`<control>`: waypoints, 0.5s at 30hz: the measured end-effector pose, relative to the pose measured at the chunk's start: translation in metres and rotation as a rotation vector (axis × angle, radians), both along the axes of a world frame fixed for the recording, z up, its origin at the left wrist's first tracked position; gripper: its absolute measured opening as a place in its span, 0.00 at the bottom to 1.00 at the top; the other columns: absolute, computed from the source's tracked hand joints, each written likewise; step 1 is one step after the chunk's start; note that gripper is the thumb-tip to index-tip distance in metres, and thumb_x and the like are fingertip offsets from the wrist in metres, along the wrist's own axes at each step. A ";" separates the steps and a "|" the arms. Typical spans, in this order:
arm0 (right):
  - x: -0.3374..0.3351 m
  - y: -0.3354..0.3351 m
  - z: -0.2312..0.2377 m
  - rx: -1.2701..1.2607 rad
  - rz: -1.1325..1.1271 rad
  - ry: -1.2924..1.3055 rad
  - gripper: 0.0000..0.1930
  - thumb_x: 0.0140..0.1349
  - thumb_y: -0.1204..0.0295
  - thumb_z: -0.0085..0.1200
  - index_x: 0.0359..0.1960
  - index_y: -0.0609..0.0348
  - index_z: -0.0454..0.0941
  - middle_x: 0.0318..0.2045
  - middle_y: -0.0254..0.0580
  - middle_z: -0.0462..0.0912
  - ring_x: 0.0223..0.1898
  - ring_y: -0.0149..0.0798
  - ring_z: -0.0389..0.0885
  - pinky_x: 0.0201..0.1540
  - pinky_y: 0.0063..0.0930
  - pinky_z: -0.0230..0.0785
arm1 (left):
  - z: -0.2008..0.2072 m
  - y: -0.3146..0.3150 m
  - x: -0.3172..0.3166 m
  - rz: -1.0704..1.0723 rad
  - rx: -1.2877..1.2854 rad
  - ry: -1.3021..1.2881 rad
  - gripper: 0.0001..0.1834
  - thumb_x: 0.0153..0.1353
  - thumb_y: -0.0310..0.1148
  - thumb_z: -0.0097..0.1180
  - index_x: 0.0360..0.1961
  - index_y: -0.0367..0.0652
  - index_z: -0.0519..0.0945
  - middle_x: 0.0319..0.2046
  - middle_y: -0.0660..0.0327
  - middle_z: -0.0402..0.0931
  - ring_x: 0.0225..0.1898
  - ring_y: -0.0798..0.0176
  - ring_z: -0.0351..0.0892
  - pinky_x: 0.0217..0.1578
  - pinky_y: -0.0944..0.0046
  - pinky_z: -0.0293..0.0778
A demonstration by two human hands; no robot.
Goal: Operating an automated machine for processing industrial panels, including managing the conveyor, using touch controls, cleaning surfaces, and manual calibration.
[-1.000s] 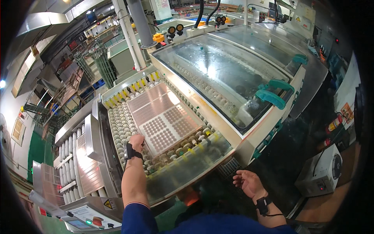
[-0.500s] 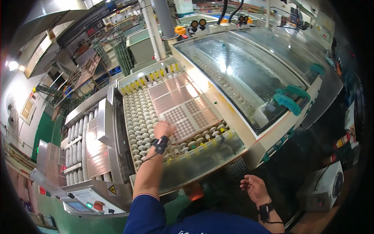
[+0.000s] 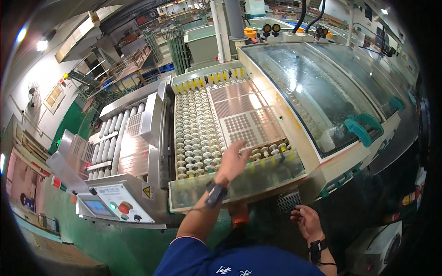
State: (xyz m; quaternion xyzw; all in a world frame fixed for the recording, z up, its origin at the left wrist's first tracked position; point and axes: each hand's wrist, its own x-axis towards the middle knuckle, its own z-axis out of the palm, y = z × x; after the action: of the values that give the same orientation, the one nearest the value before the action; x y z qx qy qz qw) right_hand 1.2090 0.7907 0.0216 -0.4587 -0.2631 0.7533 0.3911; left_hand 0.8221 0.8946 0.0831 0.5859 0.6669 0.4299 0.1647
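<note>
A thin copper panel with a grid of round dots (image 3: 253, 126) lies flat on the white wheel conveyor (image 3: 195, 124). Directly behind it is a second copper panel, finely patterned (image 3: 232, 97). My left hand (image 3: 235, 158) hovers at the front edge of the dotted panel, its fingers apart and nothing held. Whether a fingertip touches the panel, I cannot tell. Down to the right, away from the conveyor, my right hand (image 3: 307, 222) hangs with loosely curled, separated fingers and holds nothing. A black band is on each wrist.
To the right, a clear lid with green handles (image 3: 363, 129) covers a wet tank. On the left stands a roller machine with copper panels (image 3: 133, 158) and a control panel with a red button (image 3: 124, 207). A transparent front wall (image 3: 271, 177) edges the wheel conveyor.
My view has swung left, so everything sits further right. My left hand has drawn back from the dotted panel's left side toward its front edge. My right hand stays low.
</note>
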 end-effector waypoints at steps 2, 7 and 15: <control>0.001 0.003 0.000 0.034 0.022 0.025 0.13 0.76 0.71 0.51 0.55 0.66 0.79 0.42 0.50 0.88 0.42 0.46 0.88 0.49 0.40 0.81 | 0.010 -0.050 0.016 0.003 0.031 -0.108 0.23 0.70 0.38 0.62 0.59 0.33 0.81 0.54 0.41 0.84 0.58 0.44 0.83 0.60 0.54 0.76; -0.003 0.004 -0.008 0.015 0.171 0.032 0.13 0.75 0.70 0.52 0.53 0.64 0.80 0.41 0.47 0.87 0.44 0.44 0.87 0.50 0.42 0.82 | -0.009 -0.179 0.028 0.190 0.035 -0.244 0.18 0.70 0.35 0.63 0.54 0.33 0.83 0.47 0.45 0.86 0.52 0.49 0.87 0.54 0.57 0.79; -0.045 -0.028 -0.024 -0.113 0.546 -0.029 0.13 0.76 0.70 0.51 0.55 0.63 0.79 0.42 0.46 0.88 0.40 0.41 0.87 0.47 0.35 0.79 | -0.022 -0.354 0.018 0.759 0.030 -0.298 0.15 0.70 0.31 0.62 0.52 0.32 0.85 0.44 0.51 0.89 0.45 0.58 0.88 0.50 0.61 0.80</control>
State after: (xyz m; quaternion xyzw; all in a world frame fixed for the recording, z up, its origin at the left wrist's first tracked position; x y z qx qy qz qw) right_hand 1.1636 0.7623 -0.0021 -0.4024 -0.3403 0.8377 0.1435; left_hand 0.8405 0.5403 0.0612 0.2318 0.7983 0.5500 0.0806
